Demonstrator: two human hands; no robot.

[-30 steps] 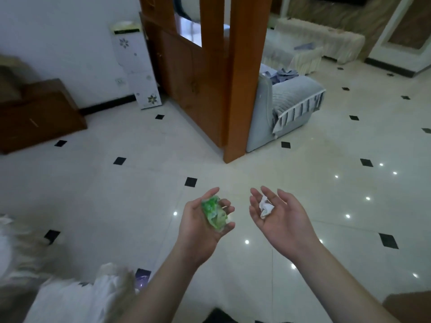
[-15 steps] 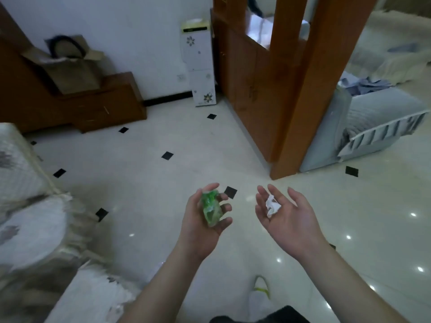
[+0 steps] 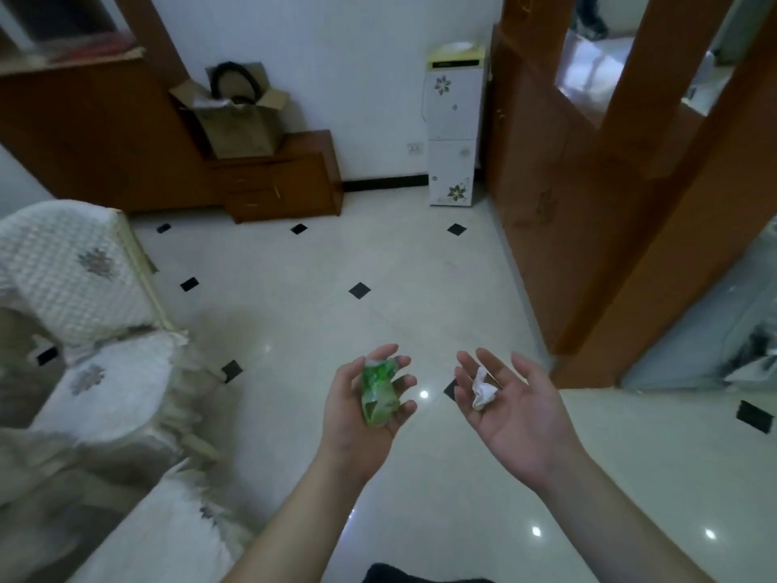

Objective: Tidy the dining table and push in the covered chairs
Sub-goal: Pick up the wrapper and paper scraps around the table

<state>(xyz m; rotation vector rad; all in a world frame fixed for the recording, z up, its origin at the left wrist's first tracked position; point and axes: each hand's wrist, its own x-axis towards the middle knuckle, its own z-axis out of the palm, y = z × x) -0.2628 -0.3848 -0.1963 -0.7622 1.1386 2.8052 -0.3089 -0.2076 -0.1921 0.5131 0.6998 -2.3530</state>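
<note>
Covered chair (image 3: 96, 313): not pushed in. Beside it, left hand (image 3: 361, 408) grips green wrapper (image 3: 378, 393); right hand (image 3: 517, 410), flat, carries tissue (image 3: 481, 389). Disposal pending.

No writing can be read anywhere. The green wrapper (image 3: 378, 397) in the left hand (image 3: 361, 408) has pale markings, too crumpled and blurred to make out. The cardboard box (image 3: 235, 115) on the low wooden cabinet (image 3: 281, 183) carries faint print that cannot be read. The white floor cabinet (image 3: 454, 132) by the wall shows only flower patterns, and a dark strip near its top is too small to read.
</note>
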